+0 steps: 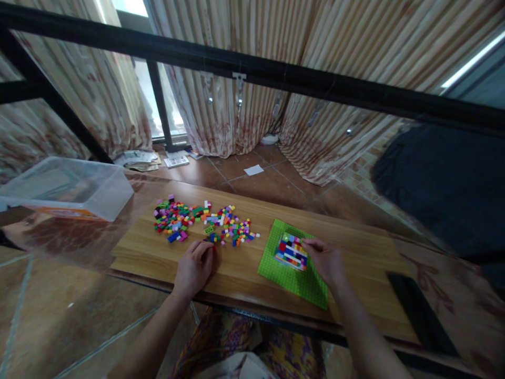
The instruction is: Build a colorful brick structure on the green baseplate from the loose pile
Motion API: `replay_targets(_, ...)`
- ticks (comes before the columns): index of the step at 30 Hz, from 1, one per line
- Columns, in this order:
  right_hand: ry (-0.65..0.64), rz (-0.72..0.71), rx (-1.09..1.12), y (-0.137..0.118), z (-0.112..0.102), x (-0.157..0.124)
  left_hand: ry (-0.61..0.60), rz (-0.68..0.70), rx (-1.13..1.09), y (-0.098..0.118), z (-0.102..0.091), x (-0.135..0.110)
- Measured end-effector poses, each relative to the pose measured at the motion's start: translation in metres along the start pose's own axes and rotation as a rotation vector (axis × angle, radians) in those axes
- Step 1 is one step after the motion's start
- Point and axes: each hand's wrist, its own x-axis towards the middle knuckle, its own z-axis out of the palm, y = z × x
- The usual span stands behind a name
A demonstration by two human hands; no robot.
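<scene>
My left hand (194,267) rests on the wooden board with its fingers curled together, just in front of a loose pile of small toy building bricks (236,229). What it pinches, if anything, is hidden. A green baseplate (272,258) lies on the board to the right. On it sits a low, multicoloured block of joined bricks (291,251), with white, red and blue rows. The closed fingertips of my right hand (324,261) meet at this block's upper right edge. Whether a small brick is between them is too small to tell.
More loose bricks (173,217) are heaped further left on the wooden board (236,263). A clear plastic bin (114,192) stands at the far left, and a dark flat object (420,313) lies at the right end. A black bar (276,79) crosses above, before the curtains.
</scene>
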Motion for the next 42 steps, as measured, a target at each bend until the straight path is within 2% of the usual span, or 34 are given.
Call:
replay_targets(8, -0.097, -0.032, -0.196, -0.014, -0.009, 0.012, 0.007, 0.01, 0.011, -0.001, 0.001, -0.001)
replay_targets(14, -0.095, -0.065, -0.173, -0.015, -0.008, 0.01, 0.007, 0.012, -0.006, -0.002, 0.002, 0.0)
replay_targets(22, 0.043, -0.045, -0.07, -0.002, 0.001, -0.011, 0.012, 0.001, -0.034, 0.0, 0.001, -0.002)
replay_targets(25, 0.121, -0.052, -0.136, -0.003, 0.004, -0.02, 0.014, -0.015, -0.045, 0.001, 0.001, -0.003)
replay_targets(28, 0.211, -0.107, -0.216, -0.011, 0.008, -0.027, 0.026, -0.018, -0.063, 0.0, 0.002, -0.003)
replay_targets(31, 0.236, -0.232, -0.217, -0.025, 0.018, -0.035, 0.038, -0.014, -0.073, -0.002, 0.003, -0.004)
replay_targets(33, 0.196, -0.331, -0.194, -0.037, 0.029, -0.044, 0.04, -0.014, -0.081, -0.003, 0.004, -0.005)
replay_targets(37, 0.02, -0.523, -0.173, -0.06, 0.062, -0.064, 0.038, -0.014, -0.093, -0.004, 0.004, -0.006)
replay_targets(42, -0.197, -0.573, -0.153, -0.077, 0.105, -0.082, 0.021, -0.019, -0.091, -0.005, 0.003, -0.007)
